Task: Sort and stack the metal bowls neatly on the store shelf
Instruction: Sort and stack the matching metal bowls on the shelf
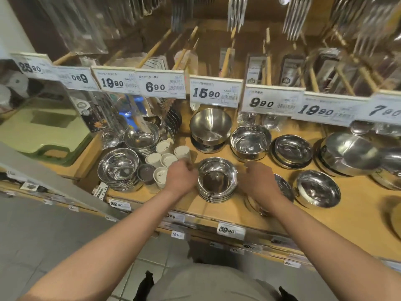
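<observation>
Here the left hand (181,177) and right hand (258,181), fingers loosely curled, grasping nothing, flanked the near stack of shiny round steel bowls (217,181); squaring its rims evenly seemed wise.

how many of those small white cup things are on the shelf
5 white cups: two at the back, two in the middle, one in front beside the left hand. That hand may hide more.
</observation>
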Motion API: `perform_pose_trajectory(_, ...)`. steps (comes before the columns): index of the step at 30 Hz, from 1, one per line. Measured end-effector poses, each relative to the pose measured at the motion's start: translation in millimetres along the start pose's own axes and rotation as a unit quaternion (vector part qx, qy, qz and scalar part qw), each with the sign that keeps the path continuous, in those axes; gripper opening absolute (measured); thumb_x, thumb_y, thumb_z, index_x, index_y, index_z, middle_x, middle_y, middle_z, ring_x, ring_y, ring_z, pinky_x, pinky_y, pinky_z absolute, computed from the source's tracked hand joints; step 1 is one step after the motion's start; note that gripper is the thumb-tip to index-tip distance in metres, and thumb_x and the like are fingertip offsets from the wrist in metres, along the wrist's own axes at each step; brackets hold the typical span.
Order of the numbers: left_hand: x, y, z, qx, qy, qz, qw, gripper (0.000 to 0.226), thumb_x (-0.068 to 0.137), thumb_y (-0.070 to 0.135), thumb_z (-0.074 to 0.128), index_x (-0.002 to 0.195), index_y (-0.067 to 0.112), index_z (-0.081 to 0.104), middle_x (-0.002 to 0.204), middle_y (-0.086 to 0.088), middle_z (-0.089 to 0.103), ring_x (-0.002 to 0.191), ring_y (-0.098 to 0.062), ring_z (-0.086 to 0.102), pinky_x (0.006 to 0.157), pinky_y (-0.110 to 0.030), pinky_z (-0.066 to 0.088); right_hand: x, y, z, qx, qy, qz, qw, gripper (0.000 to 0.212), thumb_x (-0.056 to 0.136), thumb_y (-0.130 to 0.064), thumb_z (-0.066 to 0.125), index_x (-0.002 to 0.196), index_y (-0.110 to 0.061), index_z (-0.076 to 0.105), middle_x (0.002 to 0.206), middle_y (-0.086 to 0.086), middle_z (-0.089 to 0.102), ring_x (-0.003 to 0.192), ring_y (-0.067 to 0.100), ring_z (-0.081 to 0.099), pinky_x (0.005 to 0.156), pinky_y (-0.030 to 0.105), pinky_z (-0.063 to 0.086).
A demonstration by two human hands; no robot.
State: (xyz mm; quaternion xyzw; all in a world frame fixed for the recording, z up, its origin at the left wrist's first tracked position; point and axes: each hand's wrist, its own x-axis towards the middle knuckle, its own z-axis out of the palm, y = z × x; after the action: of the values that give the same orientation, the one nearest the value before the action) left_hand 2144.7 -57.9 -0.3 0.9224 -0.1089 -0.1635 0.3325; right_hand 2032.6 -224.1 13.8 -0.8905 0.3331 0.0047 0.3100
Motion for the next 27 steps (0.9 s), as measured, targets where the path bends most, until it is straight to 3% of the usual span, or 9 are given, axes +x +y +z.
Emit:
perform_pose_trajectory(3,-6,17,-4,-0.052,0.018,0.014,0.998,0.021,0.093,0.016,0.064,0.112,0.011,0.067,0.101,-0.001,0.067,0.096,-0.021,0.062,0.081,-0.027,0.043,1,19,-25,0.059,0.005,-0.013,0.998,0.032,0.094,-0.026,0.061,0.117,-0.006,0.069,0.107,0.011,0.072,0.1,0.03,0.064,0.08,0.033,0.045)
perform_pose_trajectory(5,-10,29,-3,-0.096,0.016,0.005,0.995,0.012,0.093,0.018,0.066,0.105,0.015,0.068,0.098,-0.002,0.068,0.093,-0.021,0.063,0.08,-0.031,0.048,3,36,-41,0.076,0.003,-0.022,0.997,0.036,0.094,-0.028,0.062,0.127,-0.014,0.066,0.11,0.005,0.072,0.101,0.025,0.066,0.078,0.027,0.044)
perform_pose_trajectory(7,-14,42,0,-0.155,0.002,-0.025,0.988,0.003,0.093,0.015,0.066,0.096,0.016,0.067,0.098,-0.007,0.07,0.091,-0.025,0.065,0.087,-0.043,0.056,4,56,-54,0.09,0.01,-0.032,0.995,0.02,0.095,-0.031,0.06,0.111,-0.023,0.069,0.091,-0.004,0.071,0.083,0.021,0.066,0.064,0.026,0.043)
perform_pose_trajectory(9,-16,52,1,-0.215,-0.018,-0.061,0.975,0.002,0.094,0.013,0.065,0.093,0.011,0.066,0.097,-0.012,0.069,0.088,-0.027,0.063,0.095,-0.053,0.054,7,74,-63,0.114,0.019,-0.022,0.993,0.016,0.096,-0.033,0.06,0.102,-0.023,0.07,0.087,-0.005,0.071,0.08,0.021,0.065,0.063,0.029,0.045)
perform_pose_trajectory(11,-16,59,1,-0.255,-0.021,-0.079,0.964,0.007,0.096,0.009,0.063,0.089,0.01,0.064,0.092,-0.014,0.065,0.084,-0.026,0.061,0.097,-0.055,0.053,9,91,-71,0.139,0.015,-0.009,0.99,0.026,0.096,-0.035,0.059,0.112,-0.019,0.072,0.098,-0.001,0.074,0.085,0.02,0.065,0.072,0.033,0.048)
perform_pose_trajectory(16,-8,67,-1,-0.274,-0.014,-0.084,0.958,0.012,0.095,0.002,0.062,0.087,0.01,0.059,0.097,-0.018,0.064,0.085,-0.027,0.062,0.097,-0.054,0.055,16,113,-79,0.167,0.003,-0.027,0.986,0.028,0.096,-0.031,0.055,0.074,-0.017,0.065,0.07,-0.002,0.069,0.069,0.02,0.064,0.057,0.029,0.039)
perform_pose_trajectory(20,2,66,6,-0.275,-0.009,-0.096,0.956,0.012,0.094,0.0,0.062,0.087,0.01,0.059,0.095,-0.016,0.062,0.086,-0.026,0.061,0.096,-0.05,0.057,15,120,-73,0.179,-0.029,-0.016,0.983,0.023,0.095,-0.036,0.055,0.083,-0.018,0.064,0.079,-0.003,0.068,0.076,0.013,0.061,0.065,0.028,0.041)
perform_pose_trajectory(23,15,62,13,-0.244,-0.002,-0.096,0.965,0.01,0.093,0.002,0.063,0.086,0.009,0.061,0.092,-0.016,0.062,0.081,-0.025,0.062,0.086,-0.043,0.06,15,127,-70,0.198,-0.023,-0.009,0.98,0.028,0.095,-0.032,0.056,0.081,-0.011,0.067,0.074,0.003,0.069,0.067,0.013,0.058,0.063,0.028,0.04)
perform_pose_trajectory(27,40,61,16,-0.222,0.005,-0.108,0.969,0.007,0.089,0.007,0.062,0.082,0.01,0.061,0.083,-0.014,0.062,0.075,-0.025,0.06,0.076,-0.039,0.054,22,139,-69,0.21,0.012,0.062,0.976,0.01,0.095,-0.031,0.057,0.097,-0.029,0.067,0.09,-0.008,0.072,0.078,0.015,0.067,0.065,0.028,0.048)
